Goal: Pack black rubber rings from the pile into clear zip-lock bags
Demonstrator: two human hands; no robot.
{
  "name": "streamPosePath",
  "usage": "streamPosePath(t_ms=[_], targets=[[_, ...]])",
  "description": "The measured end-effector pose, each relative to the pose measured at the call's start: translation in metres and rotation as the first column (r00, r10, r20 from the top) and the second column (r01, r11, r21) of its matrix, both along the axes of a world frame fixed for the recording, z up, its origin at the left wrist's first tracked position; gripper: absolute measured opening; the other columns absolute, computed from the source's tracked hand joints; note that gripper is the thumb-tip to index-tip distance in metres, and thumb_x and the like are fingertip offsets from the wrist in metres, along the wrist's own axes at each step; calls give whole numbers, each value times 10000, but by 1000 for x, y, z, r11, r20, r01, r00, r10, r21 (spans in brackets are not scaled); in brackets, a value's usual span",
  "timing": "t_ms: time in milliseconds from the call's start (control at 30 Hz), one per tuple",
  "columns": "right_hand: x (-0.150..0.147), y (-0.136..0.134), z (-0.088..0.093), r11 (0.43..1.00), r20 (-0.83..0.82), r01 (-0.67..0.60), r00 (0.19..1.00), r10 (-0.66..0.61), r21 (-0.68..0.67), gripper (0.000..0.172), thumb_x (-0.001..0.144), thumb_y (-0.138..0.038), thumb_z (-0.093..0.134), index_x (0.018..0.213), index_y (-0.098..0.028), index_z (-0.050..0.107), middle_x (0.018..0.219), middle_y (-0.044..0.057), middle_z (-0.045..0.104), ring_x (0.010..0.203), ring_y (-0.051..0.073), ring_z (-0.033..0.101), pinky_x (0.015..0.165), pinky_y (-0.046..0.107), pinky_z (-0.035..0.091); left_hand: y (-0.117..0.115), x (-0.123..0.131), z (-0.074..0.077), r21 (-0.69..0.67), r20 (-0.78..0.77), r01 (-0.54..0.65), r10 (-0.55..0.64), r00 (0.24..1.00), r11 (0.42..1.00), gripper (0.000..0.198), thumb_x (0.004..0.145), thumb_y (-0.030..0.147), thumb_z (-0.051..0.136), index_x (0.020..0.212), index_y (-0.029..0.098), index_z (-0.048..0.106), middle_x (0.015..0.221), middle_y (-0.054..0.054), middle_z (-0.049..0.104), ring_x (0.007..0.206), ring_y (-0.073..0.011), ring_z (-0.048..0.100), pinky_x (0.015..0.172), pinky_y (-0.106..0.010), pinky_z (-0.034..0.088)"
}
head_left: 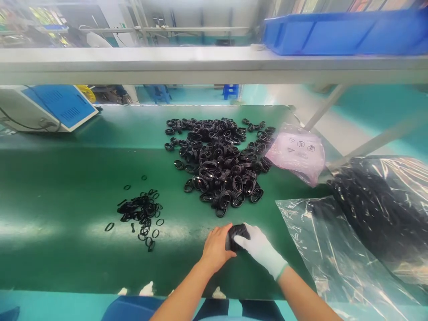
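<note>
Near the front of the green work surface, a coiled black cable is held between both hands. My left hand, bare, has its fingers and thumb closed around the coil's left side. On the right side, my right hand in a white glove grips the same coil, thumb across its front. The coil's ends are hidden by the fingers. Beyond the hands lies a big heap of coiled black cables. To the left is a small pile of black bands, several loose rings scattered around it.
A pink plastic bag lies right of the heap. Clear plastic bags cover the right side, one with a dark mass inside. A blue-and-white machine stands back left. A shelf crosses overhead, bearing a blue bin.
</note>
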State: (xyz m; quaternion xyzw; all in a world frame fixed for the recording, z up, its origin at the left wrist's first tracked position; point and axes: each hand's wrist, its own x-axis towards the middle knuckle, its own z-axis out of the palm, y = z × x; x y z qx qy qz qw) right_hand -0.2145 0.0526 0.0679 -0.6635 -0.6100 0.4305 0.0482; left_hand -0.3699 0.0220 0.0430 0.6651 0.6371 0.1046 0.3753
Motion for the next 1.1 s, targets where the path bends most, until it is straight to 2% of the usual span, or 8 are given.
streamPosePath(t_ms=[167,333,433,500,667,800,900,1100], targets=[[-8,-2,-10,999,53,53,997,-53,-10,498,624,-310,603,1098,-184,516,957,72,515,904,213,516,786,285,393,2,-8,5,27,85,-3,1,996,1000,790,553,292,717,1264,278,371,1193,-14,506,1046,-214,469,916,-340,350],[-8,0,-15,998,54,57,997,-56,-31,546,616,-348,606,1128,-190,501,961,72,495,903,217,516,797,286,395,62,-13,36,235,-38,-281,297,954,931,353,794,332,465,1137,250,456,1062,-22,518,835,-143,540,713,-273,417],[-8,0,-12,998,42,49,998,-48,-25,537,615,-332,601,1119,-174,506,950,74,494,897,211,515,795,278,395,102,-8,51,257,-214,-207,264,940,944,252,788,279,484,1035,234,504,1052,-31,502,838,-156,550,688,-276,410],[-8,0,-11,998,34,49,998,-48,-24,546,618,-331,595,1130,-166,498,956,76,494,896,206,517,794,273,393,109,-8,55,239,-238,-128,186,953,962,174,773,238,511,946,240,526,992,-6,515,801,-134,553,673,-252,408],[-7,-1,-16,999,37,46,998,-45,-20,529,617,-359,596,1113,-199,508,953,64,497,888,203,523,764,273,392,47,-33,37,351,-390,170,-22,921,921,154,808,157,445,931,222,510,1020,-23,522,840,-138,541,695,-248,431],[-5,-1,-20,999,54,35,998,-33,-33,487,630,-390,588,1079,-213,520,952,62,496,865,203,526,735,279,393,-8,-47,22,179,-585,430,-256,770,885,239,767,51,433,931,197,528,1139,-65,502,942,-188,525,752,-298,455],[-4,-1,-21,999,61,22,998,-21,-31,492,636,-398,583,1085,-211,511,948,63,494,855,199,526,729,279,393,-15,-42,27,27,-580,387,-301,757,922,398,670,68,565,1034,211,489,1148,-63,496,931,-208,532,708,-310,479],[-4,-1,-20,1000,60,11,998,-10,-23,466,628,-379,589,1054,-201,521,922,63,493,862,202,520,744,281,392,15,-25,37,-60,-562,169,-173,809,984,782,521,133,710,1228,160,376,1234,-135,420,1051,-287,474,855,-396,429]])
